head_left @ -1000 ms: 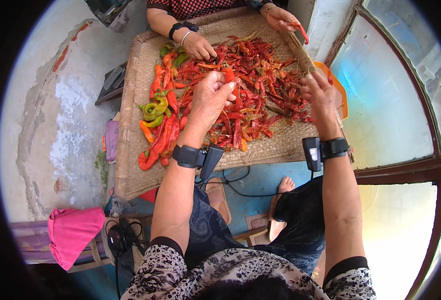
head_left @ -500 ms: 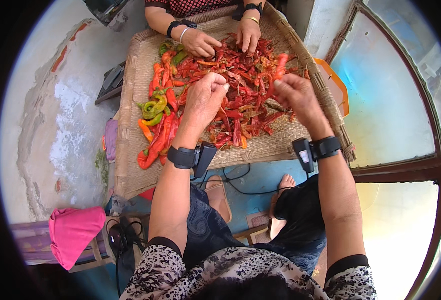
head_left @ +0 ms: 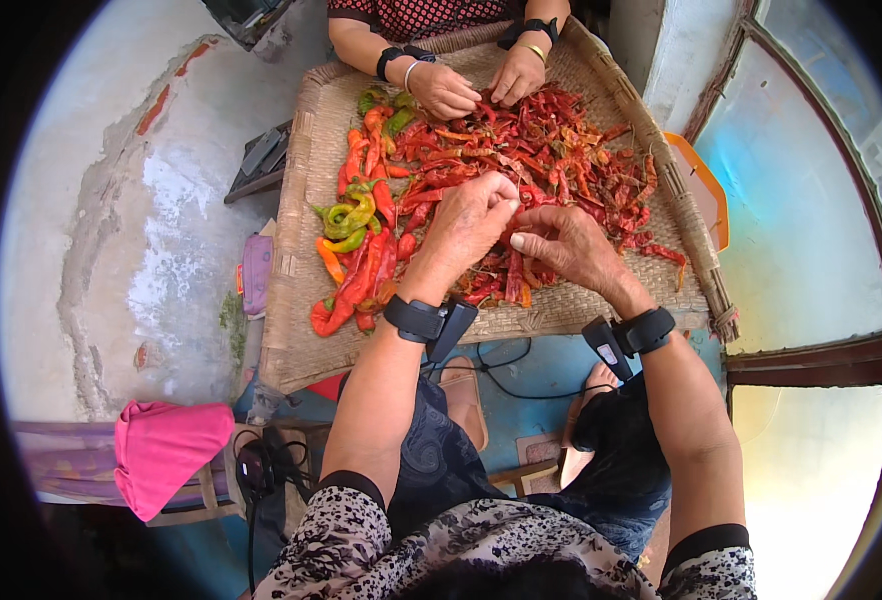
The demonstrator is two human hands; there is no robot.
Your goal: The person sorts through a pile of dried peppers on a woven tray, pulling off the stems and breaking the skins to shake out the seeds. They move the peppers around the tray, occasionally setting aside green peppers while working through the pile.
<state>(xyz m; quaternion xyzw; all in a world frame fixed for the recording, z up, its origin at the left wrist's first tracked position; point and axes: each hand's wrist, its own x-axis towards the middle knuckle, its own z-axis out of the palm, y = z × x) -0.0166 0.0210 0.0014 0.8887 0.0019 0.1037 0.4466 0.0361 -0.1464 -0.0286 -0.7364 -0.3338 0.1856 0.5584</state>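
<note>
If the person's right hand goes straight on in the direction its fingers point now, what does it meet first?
Probably the left hand: the right hand points leftward at it, fingertips almost together above the dried red chillies. Depth is unclear.

Over a woven tray [head_left: 301,300], the left hand [head_left: 466,222] and right hand [head_left: 566,245] meet fingertip to fingertip above a heap of dried red chillies [head_left: 541,150]. Fresh green and orange-red peppers [head_left: 356,235] lie on the tray's left. At the far edge, another person's hands [head_left: 481,85] sort chillies. A pink cloth [head_left: 166,450] lies near left.
</note>
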